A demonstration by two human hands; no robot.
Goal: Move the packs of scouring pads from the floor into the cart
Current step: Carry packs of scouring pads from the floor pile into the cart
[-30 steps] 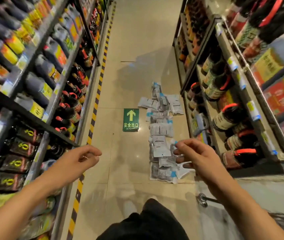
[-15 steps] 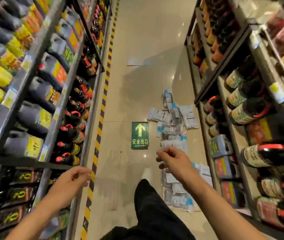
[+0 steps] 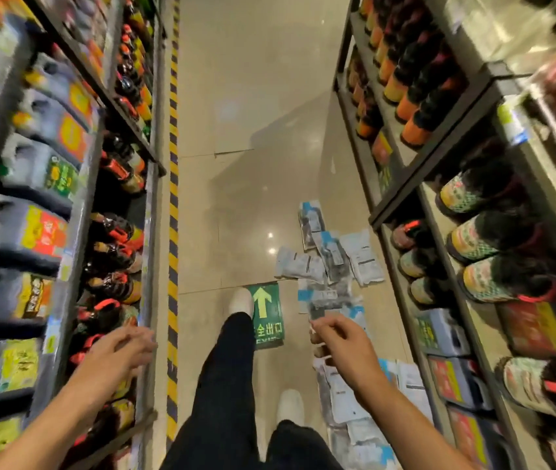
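Note:
Several grey and white packs of scouring pads (image 3: pixel 329 262) lie in a loose line on the tiled floor, along the foot of the right shelf. More packs (image 3: pixel 347 398) lie nearer, under my right arm. My right hand (image 3: pixel 341 337) hovers above the line of packs, fingers loosely curled, holding nothing. My left hand (image 3: pixel 124 347) hangs in the air by the left shelf, fingers relaxed, empty. The cart is out of view.
Shelves of dark bottles and jugs (image 3: pixel 42 232) line the left, and bottles (image 3: pixel 493 232) fill the right shelf. A green exit sign (image 3: pixel 266 317) lies on the floor under my left shoe (image 3: pixel 241 301). A yellow-black stripe (image 3: pixel 173 266) edges the aisle.
I have stepped forward along the aisle; my left foot now stands on the green sign. Both hands stayed empty, and the cart handle seen earlier has left the view.

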